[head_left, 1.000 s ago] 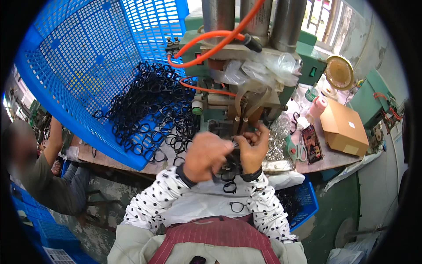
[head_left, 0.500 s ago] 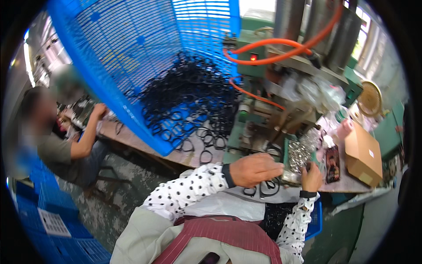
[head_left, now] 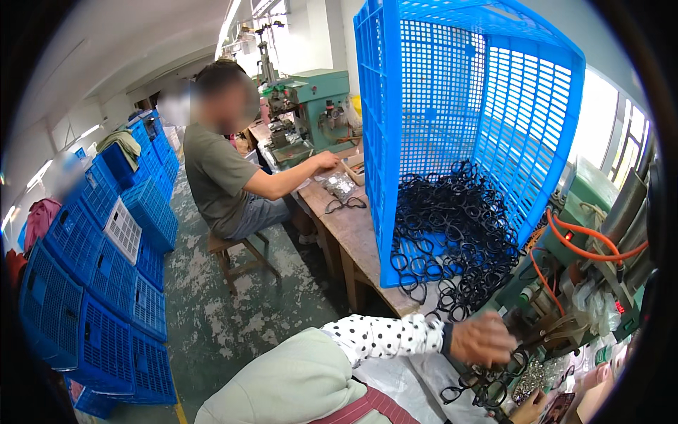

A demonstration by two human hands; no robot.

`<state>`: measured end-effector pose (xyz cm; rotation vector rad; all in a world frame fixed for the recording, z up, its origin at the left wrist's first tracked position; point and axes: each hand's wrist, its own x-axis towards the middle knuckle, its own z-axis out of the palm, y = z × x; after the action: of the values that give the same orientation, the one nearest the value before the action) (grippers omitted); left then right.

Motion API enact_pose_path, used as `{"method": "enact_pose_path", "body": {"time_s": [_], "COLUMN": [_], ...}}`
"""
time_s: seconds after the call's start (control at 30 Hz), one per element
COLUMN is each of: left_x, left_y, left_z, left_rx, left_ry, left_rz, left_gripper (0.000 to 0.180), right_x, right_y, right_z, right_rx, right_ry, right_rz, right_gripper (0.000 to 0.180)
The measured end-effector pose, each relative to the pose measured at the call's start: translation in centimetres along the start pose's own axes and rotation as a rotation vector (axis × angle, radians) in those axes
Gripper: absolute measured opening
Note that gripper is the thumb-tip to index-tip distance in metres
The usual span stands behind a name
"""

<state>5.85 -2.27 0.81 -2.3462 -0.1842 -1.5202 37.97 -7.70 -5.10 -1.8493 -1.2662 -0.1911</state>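
Towering over the wooden counter (head_left: 353, 237), the blue basket (head_left: 378, 141) has its open side toward the worker, and from where I stand it dwarfs everything near it. Off to its right is the green press (head_left: 592, 192), with an orange hose (head_left: 600, 258) looping across its front. The heap of dark eyeglass frames (head_left: 459, 219) sits tangled in the bottom of the basket and spills out over the counter's edge. Just short of that spill, the left hand (head_left: 484, 340) is above the nearer frames; its fingers look bent and close together, but they are too blurred for me to tell whether they pinch anything. The right hand (head_left: 530, 408) shows only in part, low down, and I can't tell whether its fingers grip. Beside the hands, a few loose frames (head_left: 484, 384) lie by the white sheet (head_left: 395, 385). I'd judge the step in hand to be handling frames singly, and the next move calls for freeing one rim without dragging its neighbours along. Smallest of all, shiny metal bits (head_left: 526, 381) lie just beyond the right hand.
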Motion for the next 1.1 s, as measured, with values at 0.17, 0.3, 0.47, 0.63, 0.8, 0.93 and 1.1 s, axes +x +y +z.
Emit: {"method": "enact_pose_path", "body": {"time_s": [0.17, 0.3, 0.47, 0.63, 0.8, 0.93, 1.1], "left_x": [-6.6, -10.5, -7.3, -5.1, 0.1, 2.9, 5.2], "left_y": [-6.9, -9.7, -9.3, -6.8, -1.3, 2.1, 3.8], "left_z": [0.0, 0.3, -2.6, -2.8, -2.0, -0.7, 1.4], "left_rx": [0.495, 0.535, 0.501, 0.330, 0.103, -0.069, -0.311], "left_ry": [-0.332, -0.524, -0.299, -0.127, -0.001, -0.123, -0.173], "left_rz": [-0.319, -0.335, -0.396, -0.770, -0.423, -0.219, -0.217], "left_gripper": [0.029, 0.019, 0.016, 0.016, 0.033, 0.049, 0.043], "right_x": [-0.9, -0.8, -0.7, -0.1, 1.4, 1.2, -0.2], "right_y": [0.6, 2.7, 2.6, 2.4, 0.3, -11.1, -13.7], "right_z": [0.1, 1.4, 1.9, 1.7, 1.0, -2.5, -2.8], "right_rx": [-0.118, -0.082, -0.094, 0.008, 0.459, 0.717, 0.897], "right_ry": [0.110, 0.116, 0.157, 0.139, -0.207, -0.332, -0.301], "right_rz": [-0.072, -0.070, -0.148, -0.260, 0.043, 0.061, 0.122], "right_gripper": [0.022, 0.022, 0.022, 0.023, 0.020, 0.020, 0.027]}}
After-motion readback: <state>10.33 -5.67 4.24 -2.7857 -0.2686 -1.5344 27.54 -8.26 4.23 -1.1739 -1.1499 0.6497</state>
